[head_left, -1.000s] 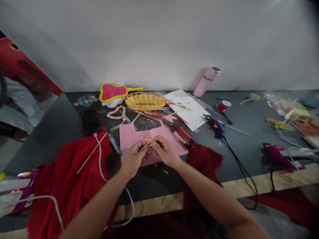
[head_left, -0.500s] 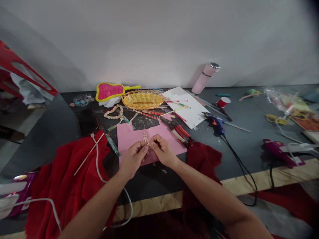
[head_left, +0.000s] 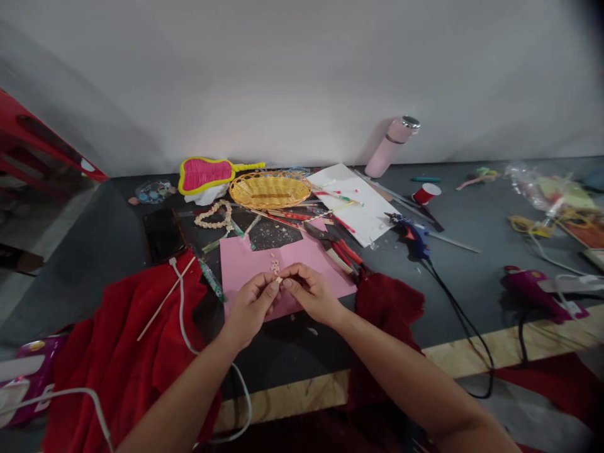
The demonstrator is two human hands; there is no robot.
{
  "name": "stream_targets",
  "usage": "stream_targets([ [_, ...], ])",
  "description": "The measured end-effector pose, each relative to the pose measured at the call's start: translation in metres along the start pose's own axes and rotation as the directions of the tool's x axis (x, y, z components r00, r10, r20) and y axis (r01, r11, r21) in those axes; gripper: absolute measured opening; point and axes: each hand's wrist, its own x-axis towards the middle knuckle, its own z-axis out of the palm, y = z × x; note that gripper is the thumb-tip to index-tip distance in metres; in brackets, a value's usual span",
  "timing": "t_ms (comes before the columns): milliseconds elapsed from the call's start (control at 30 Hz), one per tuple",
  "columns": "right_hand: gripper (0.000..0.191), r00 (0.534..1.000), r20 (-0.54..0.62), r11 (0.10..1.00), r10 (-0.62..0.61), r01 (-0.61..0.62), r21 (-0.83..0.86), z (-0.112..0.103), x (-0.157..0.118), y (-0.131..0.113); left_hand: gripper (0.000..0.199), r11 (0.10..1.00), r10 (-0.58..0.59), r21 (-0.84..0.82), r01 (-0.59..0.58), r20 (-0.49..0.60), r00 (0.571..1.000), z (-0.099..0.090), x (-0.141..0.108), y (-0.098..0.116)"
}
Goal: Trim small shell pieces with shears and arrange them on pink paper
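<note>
Over a sheet of pink paper, my left hand and my right hand meet at the fingertips. Both pinch a small pale piece, mostly covered by the thumbs and fingers; its exact kind is too small to tell. Just beyond the fingertips, several similar pale bits lie in a little heap on the paper. Farther off to the left rests a heart-shaped loop made of pale bits.
A yellow wicker basket and a pink-and-yellow paddle shape stand along the wall. Pliers with red handles lie right of the paper, a blue glue gun farther right. Red cloth and a white cable lie at left.
The pale piece between my fingertips shows more clearly now. My hands stay together in nearly the same place, and the whole view has shifted slightly.
</note>
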Motion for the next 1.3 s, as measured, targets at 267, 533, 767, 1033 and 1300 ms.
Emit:
stream_targets([
  [267,0.015,1.000,-0.017,0.995,0.016,-0.017,-0.101,-0.002,0.002,-0.003,0.024,0.992,-0.013,0.123,0.013,0.002,1.000,-0.003,0.000,0.000],
  [533,0.014,0.999,0.032,0.976,0.004,0.003,-0.217,-0.006,0.002,-0.006,0.020,0.905,0.146,0.404,-0.137,0.008,0.989,-0.006,0.000,0.004],
  [767,0.011,0.996,0.092,0.960,-0.005,0.030,-0.277,-0.005,0.003,-0.005,0.019,0.880,0.177,0.446,-0.167,0.021,0.984,-0.006,0.001,0.003],
  [1033,0.020,0.994,0.097,0.986,-0.054,0.069,-0.153,-0.010,0.005,-0.006,0.026,0.985,-0.005,0.174,0.011,-0.033,0.999,-0.004,0.001,0.003],
  [1300,0.016,0.987,0.062,0.969,-0.149,0.158,-0.191,-0.007,0.005,-0.004,0.028,0.989,-0.055,0.140,0.047,0.056,0.997,-0.007,0.001,0.001],
])
